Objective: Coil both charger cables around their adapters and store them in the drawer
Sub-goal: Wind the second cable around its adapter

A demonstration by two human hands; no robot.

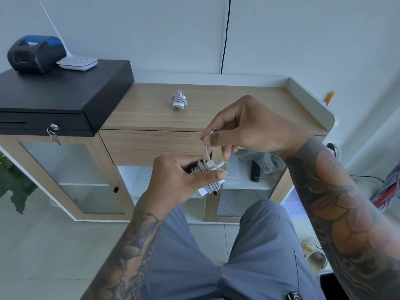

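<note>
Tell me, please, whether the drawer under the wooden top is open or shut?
Shut. The drawer front sits flush under the wooden top, with no gap showing.

A wooden cabinet top [227,109] carries a coiled charger [179,100] and a black cash box [71,92].

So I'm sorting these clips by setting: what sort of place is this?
Probably a small shop counter or office. A black cash drawer with a key in its lock sits on a wooden cabinet, and a receipt printer stands on top of it.
</note>
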